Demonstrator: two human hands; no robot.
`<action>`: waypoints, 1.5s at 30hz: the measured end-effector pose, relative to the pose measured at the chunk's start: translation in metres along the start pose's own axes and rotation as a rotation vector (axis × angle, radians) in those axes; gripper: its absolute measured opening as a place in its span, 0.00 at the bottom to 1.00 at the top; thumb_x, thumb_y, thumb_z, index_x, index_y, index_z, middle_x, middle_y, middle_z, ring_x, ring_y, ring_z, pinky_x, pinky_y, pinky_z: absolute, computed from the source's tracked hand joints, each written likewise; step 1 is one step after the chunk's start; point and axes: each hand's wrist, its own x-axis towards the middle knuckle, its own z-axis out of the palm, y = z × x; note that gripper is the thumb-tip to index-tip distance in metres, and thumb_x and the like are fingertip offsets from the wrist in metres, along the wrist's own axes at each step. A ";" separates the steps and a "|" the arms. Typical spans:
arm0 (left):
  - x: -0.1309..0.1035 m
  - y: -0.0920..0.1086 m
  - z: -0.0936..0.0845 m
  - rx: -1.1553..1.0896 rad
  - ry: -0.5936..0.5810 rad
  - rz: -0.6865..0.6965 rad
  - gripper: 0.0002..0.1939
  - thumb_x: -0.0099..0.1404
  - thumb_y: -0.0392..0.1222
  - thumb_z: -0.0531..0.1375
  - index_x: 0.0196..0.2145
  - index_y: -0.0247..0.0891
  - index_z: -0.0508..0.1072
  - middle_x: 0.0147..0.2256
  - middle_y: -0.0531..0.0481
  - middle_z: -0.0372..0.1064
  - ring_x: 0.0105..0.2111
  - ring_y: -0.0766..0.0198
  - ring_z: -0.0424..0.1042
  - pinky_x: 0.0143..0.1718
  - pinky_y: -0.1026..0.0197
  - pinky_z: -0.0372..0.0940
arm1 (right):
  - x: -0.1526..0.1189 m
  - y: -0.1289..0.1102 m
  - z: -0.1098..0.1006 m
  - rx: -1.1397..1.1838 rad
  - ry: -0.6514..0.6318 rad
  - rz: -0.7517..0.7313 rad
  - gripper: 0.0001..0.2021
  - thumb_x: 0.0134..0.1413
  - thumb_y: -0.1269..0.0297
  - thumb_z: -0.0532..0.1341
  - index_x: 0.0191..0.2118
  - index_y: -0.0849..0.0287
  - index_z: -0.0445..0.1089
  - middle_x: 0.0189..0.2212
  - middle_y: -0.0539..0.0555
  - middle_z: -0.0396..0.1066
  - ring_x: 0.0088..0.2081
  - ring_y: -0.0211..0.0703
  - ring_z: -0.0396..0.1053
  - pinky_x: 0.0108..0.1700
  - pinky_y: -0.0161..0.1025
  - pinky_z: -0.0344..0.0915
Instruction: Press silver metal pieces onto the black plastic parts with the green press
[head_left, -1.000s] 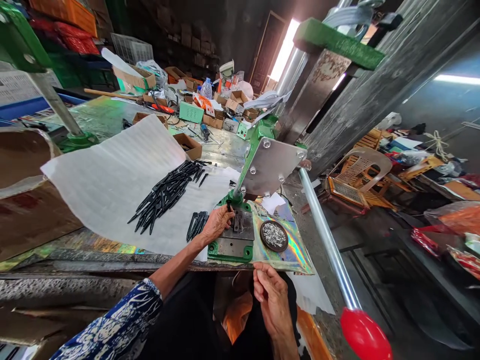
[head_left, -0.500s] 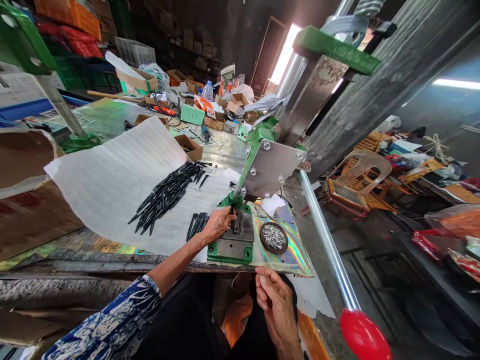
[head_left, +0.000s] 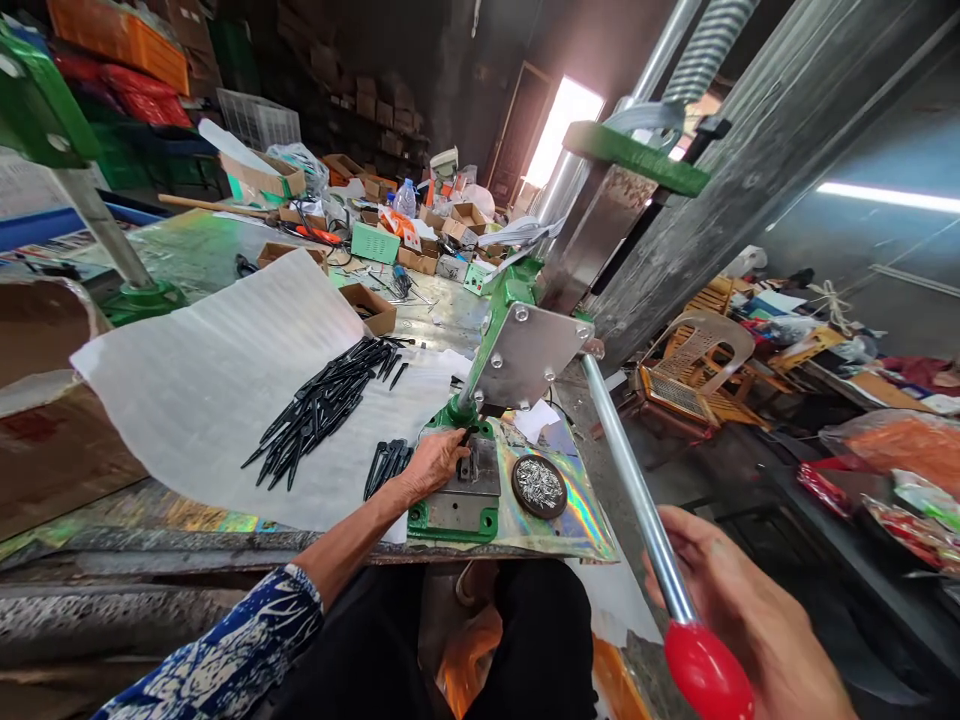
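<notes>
The right hand (head_left: 739,610) has come up from the lap, fingers curling loosely around the press lever (head_left: 634,490) above its red knob (head_left: 707,672). The left hand (head_left: 435,462) keeps its fingers pinched on a black piece (head_left: 466,436) at the die, so a press stroke looks ready.

Workbench (head_left: 187,245), shiny holographic top. On it: white foam sheet (head_left: 202,380) w/ black pins (head_left: 322,405), green press (head_left: 457,510) near right, cardboard boxes (head_left: 371,308) + clutter far, prob. tools.

Left hand (head_left: 433,463) reaches forward, pinching; right hand (head_left: 750,610) lies open.
</notes>
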 end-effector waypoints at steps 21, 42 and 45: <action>0.004 -0.003 0.007 0.050 -0.080 -0.005 0.08 0.65 0.36 0.50 0.39 0.36 0.68 0.35 0.44 0.69 0.35 0.57 0.68 0.33 0.62 0.58 | 0.004 0.040 0.058 -0.108 -0.290 0.026 0.17 0.52 0.54 0.62 0.43 0.58 0.63 0.26 0.50 0.65 0.20 0.34 0.59 0.22 0.33 0.58; 0.002 -0.002 0.009 0.097 -0.100 -0.025 0.14 0.66 0.38 0.50 0.49 0.36 0.66 0.40 0.42 0.69 0.37 0.54 0.70 0.33 0.61 0.59 | 0.033 0.090 0.071 -0.125 -0.199 -0.017 0.18 0.49 0.49 0.63 0.36 0.59 0.62 0.21 0.49 0.65 0.16 0.34 0.59 0.17 0.33 0.59; 0.002 0.000 0.010 0.099 -0.113 -0.037 0.11 0.67 0.38 0.50 0.43 0.35 0.68 0.38 0.43 0.69 0.35 0.54 0.70 0.30 0.61 0.58 | 0.034 0.092 0.072 -0.129 -0.164 -0.002 0.19 0.49 0.49 0.63 0.36 0.59 0.62 0.21 0.49 0.65 0.15 0.35 0.59 0.16 0.33 0.58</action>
